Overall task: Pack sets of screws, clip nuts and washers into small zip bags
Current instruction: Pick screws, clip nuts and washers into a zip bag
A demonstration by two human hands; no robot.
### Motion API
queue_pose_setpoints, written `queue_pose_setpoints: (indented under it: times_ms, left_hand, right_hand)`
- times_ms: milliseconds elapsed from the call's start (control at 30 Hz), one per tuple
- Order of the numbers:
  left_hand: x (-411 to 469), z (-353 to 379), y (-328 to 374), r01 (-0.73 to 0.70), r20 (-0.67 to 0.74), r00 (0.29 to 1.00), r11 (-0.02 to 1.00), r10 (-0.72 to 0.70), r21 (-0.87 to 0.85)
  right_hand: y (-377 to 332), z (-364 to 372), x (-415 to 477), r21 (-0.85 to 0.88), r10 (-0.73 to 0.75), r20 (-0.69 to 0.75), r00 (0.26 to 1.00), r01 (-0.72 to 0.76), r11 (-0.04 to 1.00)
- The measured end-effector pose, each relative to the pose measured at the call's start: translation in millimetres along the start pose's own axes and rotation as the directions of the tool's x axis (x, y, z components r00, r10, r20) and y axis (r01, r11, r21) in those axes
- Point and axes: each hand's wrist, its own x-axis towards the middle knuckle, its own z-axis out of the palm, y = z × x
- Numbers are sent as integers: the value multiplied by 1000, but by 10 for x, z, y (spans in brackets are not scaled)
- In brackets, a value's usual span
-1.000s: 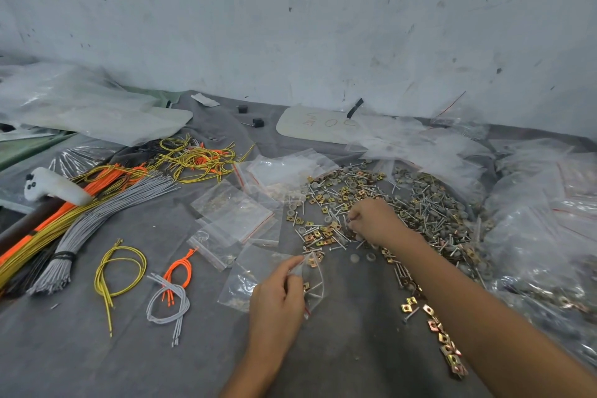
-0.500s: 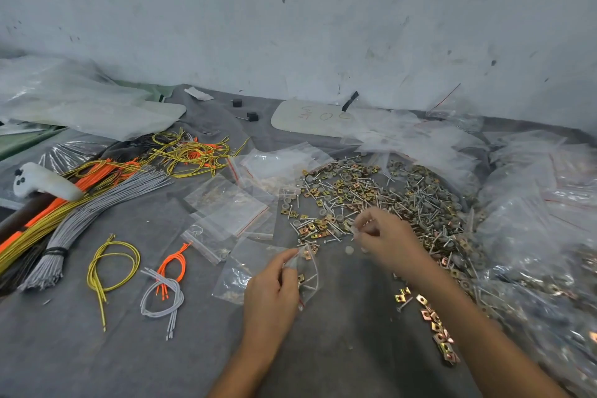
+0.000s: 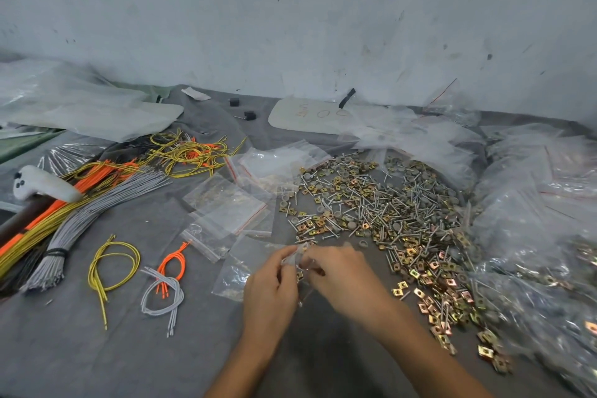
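Observation:
My left hand (image 3: 271, 287) pinches the mouth of a small clear zip bag (image 3: 237, 268) that lies on the grey table. My right hand (image 3: 342, 271) has its fingertips curled at the bag's mouth, right against the left fingers; what it pinches is too small to see. A broad pile of silver screws, brass clip nuts and grey washers (image 3: 381, 207) spreads just beyond and to the right of both hands. A trail of clip nuts (image 3: 439, 297) runs down the right side.
Empty zip bags (image 3: 229, 207) lie left of the pile. Filled bags (image 3: 542, 203) heap up on the right. Bundles of grey, orange and yellow wires (image 3: 80, 203) cover the left, with small wire loops (image 3: 113, 265) nearer me. A white wall stands behind.
My right hand has drawn back from the hardware pile to the mouth of the bag held by my left hand. The left hand stayed on the bag.

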Motion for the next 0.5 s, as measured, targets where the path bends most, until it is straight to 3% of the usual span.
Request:
queue_pose_setpoints:
  times_ms: [267,500]
  left_hand:
    - [1,-19,29,12,9,1000,1000,-12,-11]
    - [-17,-24,41,3,6,1000,999,-3,-44]
  right_hand:
    - [-49,15,27,140,73,-64,995,-63,988]
    - [-188,46,79,165,102,-10,995,-99,981]
